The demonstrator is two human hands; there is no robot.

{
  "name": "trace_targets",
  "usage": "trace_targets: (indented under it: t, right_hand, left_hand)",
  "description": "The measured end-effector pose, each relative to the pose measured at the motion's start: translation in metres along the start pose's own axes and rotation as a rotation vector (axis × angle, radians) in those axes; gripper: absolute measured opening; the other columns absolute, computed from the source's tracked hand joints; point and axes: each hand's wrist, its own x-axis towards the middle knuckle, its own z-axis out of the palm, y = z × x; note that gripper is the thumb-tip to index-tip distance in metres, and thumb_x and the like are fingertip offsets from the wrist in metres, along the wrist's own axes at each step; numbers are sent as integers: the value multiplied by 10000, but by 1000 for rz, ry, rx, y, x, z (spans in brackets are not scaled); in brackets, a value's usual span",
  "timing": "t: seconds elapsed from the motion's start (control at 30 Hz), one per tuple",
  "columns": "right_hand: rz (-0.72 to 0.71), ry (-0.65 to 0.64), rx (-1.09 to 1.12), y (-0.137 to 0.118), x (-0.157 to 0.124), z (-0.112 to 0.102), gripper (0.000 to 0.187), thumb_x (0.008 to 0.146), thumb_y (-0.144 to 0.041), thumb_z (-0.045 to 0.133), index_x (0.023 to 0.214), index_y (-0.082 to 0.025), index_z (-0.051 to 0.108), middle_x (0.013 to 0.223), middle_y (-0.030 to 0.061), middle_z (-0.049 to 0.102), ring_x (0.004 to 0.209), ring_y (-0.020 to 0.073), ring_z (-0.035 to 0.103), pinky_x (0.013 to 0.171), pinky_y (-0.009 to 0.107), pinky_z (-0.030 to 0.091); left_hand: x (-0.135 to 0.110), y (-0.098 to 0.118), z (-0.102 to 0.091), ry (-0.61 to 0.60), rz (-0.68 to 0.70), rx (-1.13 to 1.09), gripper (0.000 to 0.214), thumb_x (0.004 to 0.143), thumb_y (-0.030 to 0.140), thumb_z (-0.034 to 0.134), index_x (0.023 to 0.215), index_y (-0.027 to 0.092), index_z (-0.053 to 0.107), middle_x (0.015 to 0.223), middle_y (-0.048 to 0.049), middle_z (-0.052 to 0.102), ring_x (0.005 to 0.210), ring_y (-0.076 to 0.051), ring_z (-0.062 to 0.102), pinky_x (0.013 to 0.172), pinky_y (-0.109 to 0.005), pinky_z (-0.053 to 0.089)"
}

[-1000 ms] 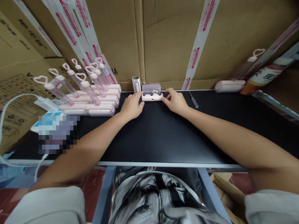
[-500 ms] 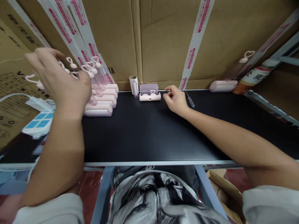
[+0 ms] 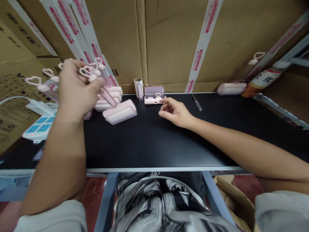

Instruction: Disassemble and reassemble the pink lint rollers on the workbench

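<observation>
My left hand [image 3: 76, 88] is closed round the clear handle of a pink lint roller [image 3: 120, 111] with a heart-shaped end, holding it just above the black table [image 3: 154, 138]. It hangs tilted, right of a row of several like rollers [image 3: 106, 95]. My right hand [image 3: 175, 111] rests on the table with fingers loosely curled and holds nothing. Its fingertips are just right of a small pink case [image 3: 153, 100] with a heart on it. A clear lilac box [image 3: 154, 91] stands behind that case, and a paper roll [image 3: 139, 87] is to its left.
Taped cardboard boxes [image 3: 169, 42] form a wall behind the table. A small screwdriver [image 3: 197, 103] lies at the back right, with another roller [image 3: 231, 87] and a printed tube [image 3: 263, 80] beyond it. A power strip [image 3: 40, 127] with a white cable sits at the left edge.
My left hand left the small pink case, reached to the row and lifted one roller out toward the centre. My right hand drew back a little from the case.
</observation>
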Motion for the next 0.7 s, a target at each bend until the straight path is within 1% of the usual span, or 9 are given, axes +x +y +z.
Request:
trace_targets:
  t: [0.1, 0.17, 0.23, 0.3, 0.37, 0.43, 0.5, 0.6, 0.7]
  right_hand:
    - [64, -130, 163, -5, -3, 12, 709, 743, -581, 882, 1297, -220, 628, 1082, 71, 750, 862, 204, 673, 745, 340, 542]
    - [69, -128, 268, -11, -4, 17, 695, 720, -609, 899, 1237, -209, 663, 1082, 73, 746, 913, 216, 678, 772, 345, 560]
    - [57, -62, 356, -16, -4, 19, 604, 734, -627, 891, 1116, -202, 694, 1002, 52, 739, 883, 205, 670, 794, 349, 572]
    - [41, 27, 415, -20, -3, 17, 518, 761, -633, 873, 991, -203, 699, 892, 28, 718, 798, 181, 650, 775, 345, 579]
    - [36, 95, 444, -21, -1, 13, 488, 771, -641, 863, 924, -211, 691, 809, 10, 686, 715, 165, 625, 714, 335, 581]
    - [52, 135, 451, -20, 0, 9, 505, 766, -670, 853, 924, -222, 684, 810, 11, 687, 705, 172, 635, 684, 342, 595]
    - [69, 155, 451, -19, 1, 8, 548, 748, -711, 844, 962, -234, 680, 882, 26, 722, 780, 200, 678, 730, 369, 625]
    - [52, 115, 474, -20, 2, 9, 626, 701, -696, 887, 1084, -249, 673, 1047, 48, 770, 984, 247, 725, 928, 427, 628]
    - [26, 56, 505, -22, 1, 11, 666, 682, -621, 936, 1160, -258, 647, 1133, 59, 773, 1088, 259, 726, 1044, 446, 587]
  left_hand:
    - [-15, 17, 22, -15, -38, -517, 721, 706, 558, 934, 1149, 253, 455, 761, 66, 681, 585, -134, 637, 625, -331, 592]
    - [-27, 30, 37, -27, -65, -726, 703, 677, 496, 967, 1092, 275, 444, 778, 62, 713, 615, -153, 676, 530, -281, 561]
    - [-40, 40, 50, -66, -139, -843, 641, 697, 478, 962, 1048, 285, 461, 816, 50, 743, 661, -164, 702, 516, -278, 569]
    - [-51, 44, 60, -184, -223, -908, 608, 691, 512, 963, 1031, 272, 519, 885, 25, 768, 733, -179, 728, 569, -302, 608]
    - [-60, 43, 69, -363, -278, -925, 610, 665, 543, 971, 1038, 232, 602, 939, -10, 779, 816, -199, 746, 658, -326, 635]
    - [-68, 39, 78, -544, -282, -914, 606, 656, 540, 975, 1039, 180, 672, 964, -50, 782, 901, -221, 752, 744, -335, 632]
    - [-72, 35, 85, -651, -252, -914, 568, 658, 508, 979, 1006, 147, 712, 1001, -85, 786, 991, -250, 748, 801, -336, 618]
    - [-73, 32, 89, -667, -234, -925, 507, 666, 453, 981, 978, 134, 740, 1030, -104, 790, 1023, -268, 743, 824, -338, 611]
    - [-70, 34, 86, -651, -246, -949, 453, 712, 447, 954, 974, 135, 757, 940, -80, 783, 874, -225, 742, 756, -321, 614]
